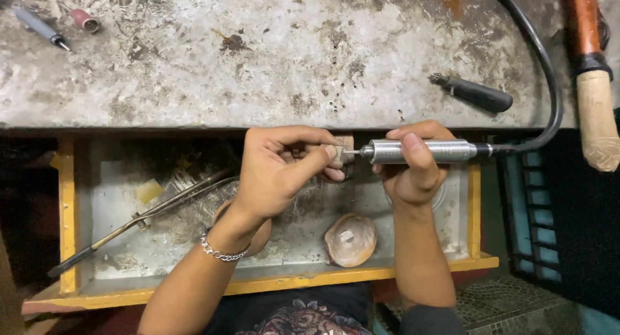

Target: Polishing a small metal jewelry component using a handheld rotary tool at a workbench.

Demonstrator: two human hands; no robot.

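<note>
Below the front edge of the worn, stained workbench (258, 57), a yellow-rimmed drawer (271, 284) stands pulled out, and both hands work in the gap just under that edge. Open bench surface spreads wide above them. A black-handled tool (476, 94) lies near the edge at right, with a wooden handle (595, 109) at the far right and a small pen-like tool (40, 27) far off at top left. Long metal tongs (148, 215) cross the drawer at left, and a round shell-like dish (350, 240) sits close to its front rim, between the forearms.

Clenched in the right hand (413, 173) is a silver rotary handpiece (416, 151), held level, its black flexible shaft (549, 76) curving up across the bench. The left hand (278, 170), with a chain bracelet at the wrist, pinches a small pale, blocky piece (344, 144) between thumb and fingertips, right against the bench edge. The handpiece's thin bit touches the piece's right face.
</note>
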